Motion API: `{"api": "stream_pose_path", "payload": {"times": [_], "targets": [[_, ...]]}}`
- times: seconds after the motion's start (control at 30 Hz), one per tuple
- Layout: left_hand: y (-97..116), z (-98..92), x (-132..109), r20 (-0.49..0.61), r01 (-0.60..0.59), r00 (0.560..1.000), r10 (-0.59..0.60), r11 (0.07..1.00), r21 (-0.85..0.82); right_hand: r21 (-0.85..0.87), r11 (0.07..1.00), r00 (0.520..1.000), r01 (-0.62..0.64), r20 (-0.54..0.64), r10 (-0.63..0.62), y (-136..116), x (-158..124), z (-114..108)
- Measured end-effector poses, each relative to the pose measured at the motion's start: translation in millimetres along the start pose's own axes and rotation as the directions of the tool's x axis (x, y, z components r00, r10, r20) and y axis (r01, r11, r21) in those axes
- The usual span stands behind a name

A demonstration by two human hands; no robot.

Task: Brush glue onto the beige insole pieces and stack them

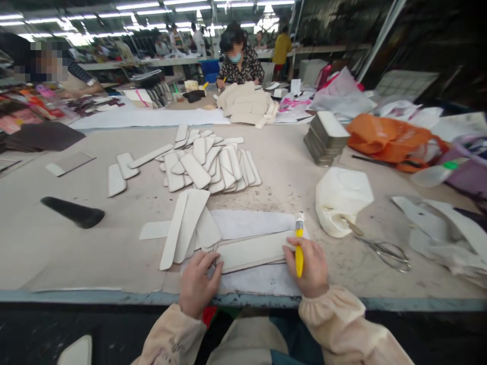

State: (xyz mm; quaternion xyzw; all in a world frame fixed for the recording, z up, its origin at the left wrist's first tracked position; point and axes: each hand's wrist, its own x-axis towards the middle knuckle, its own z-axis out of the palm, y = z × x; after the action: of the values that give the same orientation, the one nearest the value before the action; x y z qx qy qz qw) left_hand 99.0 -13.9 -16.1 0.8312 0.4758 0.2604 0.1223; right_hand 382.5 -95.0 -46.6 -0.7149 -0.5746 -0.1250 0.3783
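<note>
Long white strips lie near, on a white sheet, between my hands. Left hand: fingertips at left end; cannot tell if pinching. Right hand: clamped on yellow brush, touching right end. Probably light, stiffish; ends seem best hold.

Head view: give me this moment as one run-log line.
left hand: touching long pale strips, left end | right hand: holding yellow brush, at strips' right end | white container: right of brush

An orange bag lies beside a purple container.
</note>
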Motion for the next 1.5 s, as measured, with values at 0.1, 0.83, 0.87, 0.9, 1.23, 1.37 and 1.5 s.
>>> {"api": "stream_pose_path", "payload": {"times": [0.1,0.83,0.87,0.9,1.23,1.37,1.5], "targets": [[-3,1.5,1,-0.012,-0.043,0.999,0.043,0.999,-0.014,-0.027,0.999,0.999,-0.039,0.019,0.039,-5,1,-7],[-8,1.6,7,-0.050,-0.179,0.982,0.183,0.981,0.074,0.215,0.968,0.935,0.131,0.299,-0.192,-56,-10,0],[-9,1.8,7,-0.048,-0.174,0.983,0.178,0.982,0.079,0.192,0.976,0.941,0.104,0.300,-0.159,-53,-10,-1],[-9,2.0,6,-0.047,-0.172,0.983,0.177,0.982,0.083,0.168,0.983,0.946,0.076,0.299,-0.124,-49,-9,-3],[-2,1.2,4,-0.014,-0.084,0.996,0.084,0.996,0.044,0.083,0.991,0.983,-0.103,0.160,0.088,1,10,-20],[3,-6.2,9,0.080,0.077,0.993,-0.081,0.996,0.050,0.075,0.988,0.975,-0.139,0.183,0.123,7,12,-13],[9,-17.6,22,0.248,0.199,0.946,-0.209,0.978,0.064,0.067,0.984,0.970,-0.163,0.195,0.147,5,10,-10]]}}
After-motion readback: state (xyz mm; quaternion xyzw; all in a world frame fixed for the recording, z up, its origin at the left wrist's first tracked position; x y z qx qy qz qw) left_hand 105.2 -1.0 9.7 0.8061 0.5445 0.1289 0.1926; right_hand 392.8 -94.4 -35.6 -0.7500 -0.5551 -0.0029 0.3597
